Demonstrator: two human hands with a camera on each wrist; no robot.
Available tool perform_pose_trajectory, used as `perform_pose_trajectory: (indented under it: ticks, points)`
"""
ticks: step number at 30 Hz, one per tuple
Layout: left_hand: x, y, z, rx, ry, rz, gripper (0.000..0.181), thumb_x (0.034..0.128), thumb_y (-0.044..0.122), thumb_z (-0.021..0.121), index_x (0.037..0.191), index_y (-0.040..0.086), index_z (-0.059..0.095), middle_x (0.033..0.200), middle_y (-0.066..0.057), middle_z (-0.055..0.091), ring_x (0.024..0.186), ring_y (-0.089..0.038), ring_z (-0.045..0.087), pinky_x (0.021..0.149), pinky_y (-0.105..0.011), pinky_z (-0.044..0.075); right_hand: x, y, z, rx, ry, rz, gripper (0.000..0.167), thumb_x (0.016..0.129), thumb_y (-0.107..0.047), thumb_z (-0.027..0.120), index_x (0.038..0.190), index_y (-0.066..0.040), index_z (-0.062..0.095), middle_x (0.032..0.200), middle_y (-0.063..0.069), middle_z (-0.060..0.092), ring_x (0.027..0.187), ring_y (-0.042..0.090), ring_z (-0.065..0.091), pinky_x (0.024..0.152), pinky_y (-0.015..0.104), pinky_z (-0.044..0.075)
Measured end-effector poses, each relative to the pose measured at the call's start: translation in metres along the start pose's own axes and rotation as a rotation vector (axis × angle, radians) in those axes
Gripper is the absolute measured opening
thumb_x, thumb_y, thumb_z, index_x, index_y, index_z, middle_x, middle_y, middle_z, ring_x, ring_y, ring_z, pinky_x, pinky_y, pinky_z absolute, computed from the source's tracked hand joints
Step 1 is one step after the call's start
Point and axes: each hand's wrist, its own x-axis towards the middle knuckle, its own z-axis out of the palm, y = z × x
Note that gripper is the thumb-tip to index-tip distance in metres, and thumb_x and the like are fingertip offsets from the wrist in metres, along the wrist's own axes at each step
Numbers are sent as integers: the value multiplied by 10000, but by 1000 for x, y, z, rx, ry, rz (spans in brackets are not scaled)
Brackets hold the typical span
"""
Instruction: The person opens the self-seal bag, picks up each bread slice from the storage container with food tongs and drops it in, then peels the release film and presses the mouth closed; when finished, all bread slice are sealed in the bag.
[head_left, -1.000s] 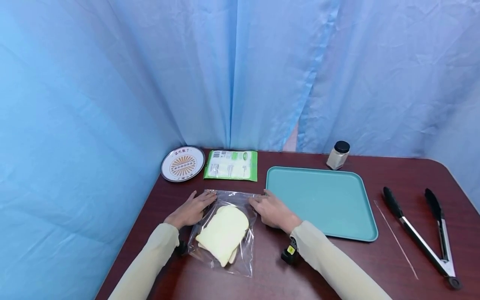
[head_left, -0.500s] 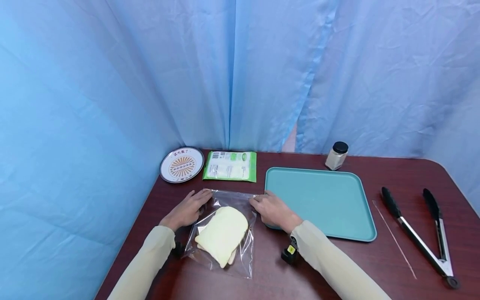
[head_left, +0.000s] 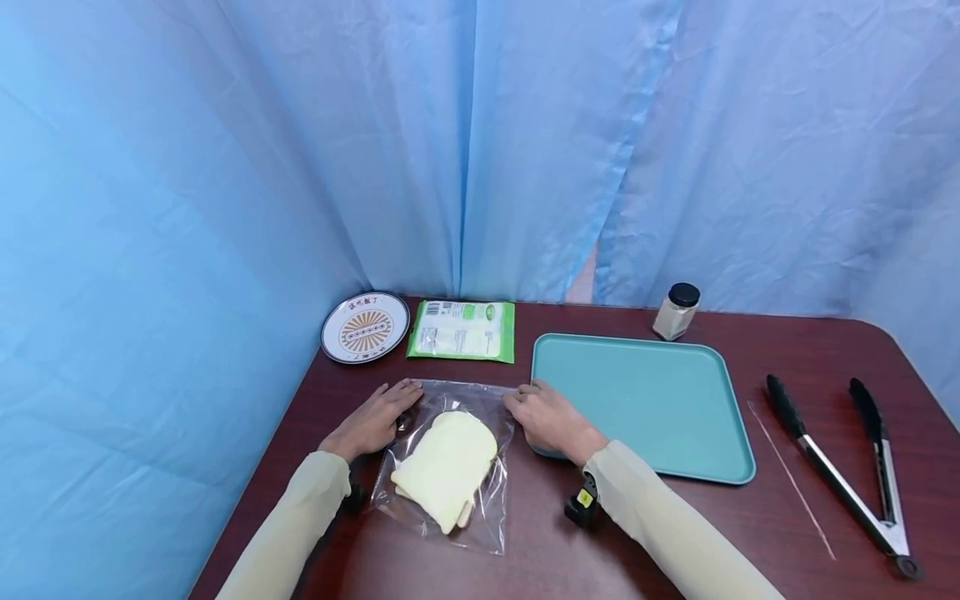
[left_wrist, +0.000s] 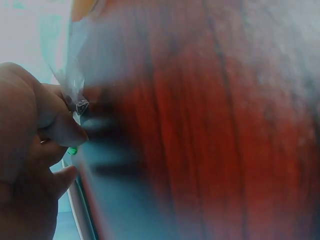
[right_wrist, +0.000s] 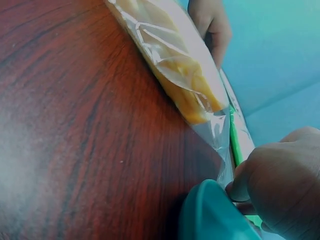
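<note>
Slices of bread [head_left: 447,467] lie stacked inside a clear plastic bag [head_left: 491,521], flat on the table in front of the person. At the bag's far left corner is the left hand [head_left: 372,422]; in the left wrist view its thumb [left_wrist: 65,127] and fingers pinch the film. The right hand [head_left: 546,418] pinches the far right corner, beside the tray's left edge. In the right wrist view the film [right_wrist: 218,132] runs from the bread [right_wrist: 190,95] to the right thumb [right_wrist: 239,187]. The right fingertips are partly hidden behind the tray rim.
A teal tray [head_left: 637,408] lies right of the bag. Behind stand a patterned plate [head_left: 365,327], a green-and-white packet [head_left: 461,331] and a black-lidded jar [head_left: 677,312]. Open tongs [head_left: 847,475] and a thin clear strip [head_left: 791,479] lie at the right. Blue curtains [head_left: 480,150] surround the table.
The left hand has shifted slightly left along the bag's far edge. The right hand has stayed almost in place at its corner. The bread has hardly moved.
</note>
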Motion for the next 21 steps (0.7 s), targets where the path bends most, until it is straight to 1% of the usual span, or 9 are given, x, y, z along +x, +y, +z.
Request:
perform_pose_trajectory:
  ticks: [4,7,9,11,13,15,18,21]
  points:
    - [0,1,-3,32,51,30,595,894,-141,505,1475,-22,462,1549,-208,454,1482,-389,375,1191,-600,328,3,0,-3,10,17,-12,343,915,-34,578,1250,-56,646,1169,102,734,1149,262,673,1054,444,513]
    - [2,4,-5,59,85,48,609,883,-135,518,1477,-14,464,1561,-192,445,1482,-385,378,1187,-603,333,6,-1,-6,31,24,-21,372,934,-45,571,1302,-46,629,1266,123,702,1187,265,665,1056,432,518]
    - [5,9,-7,31,104,51,588,903,-104,523,1480,-10,463,1571,-183,434,1487,-383,370,1196,-610,314,9,-2,-8,53,24,-23,351,977,-91,555,1317,-35,618,1313,138,676,1221,271,652,1058,427,518]
    - [9,15,-11,-42,98,54,548,957,-23,521,1498,6,443,1594,-171,404,1508,-376,334,1221,-614,264,12,-4,-9,83,3,-18,368,1024,-155,515,1354,-10,590,1372,166,636,1276,295,618,1078,431,505]
    - [15,23,-14,-130,70,70,518,1019,98,504,1520,14,408,1613,-171,369,1527,-382,289,1241,-621,206,16,-5,-10,144,-38,-1,439,1070,-254,447,1408,8,543,1446,188,574,1352,323,556,1123,449,469]
    - [21,31,-16,-200,13,81,549,1061,261,470,1545,26,363,1637,-166,321,1547,-383,233,1254,-627,147,20,-8,-10,225,-93,31,532,1087,-348,389,1468,13,476,1517,200,497,1423,349,476,1165,472,421]
    - [28,39,-16,-246,-82,76,673,1053,453,445,1575,55,297,1667,-144,253,1571,-362,166,1268,-615,91,25,-11,-10,332,-170,76,632,1085,-459,328,1520,-7,405,1586,188,408,1490,360,377,1209,490,361]
    - [31,43,-13,-257,-147,54,746,1030,546,437,1592,87,260,1686,-104,210,1585,-320,132,1282,-585,78,28,-14,-8,389,-230,104,707,1070,-539,294,1542,-18,365,1611,178,368,1516,353,332,1228,485,331]
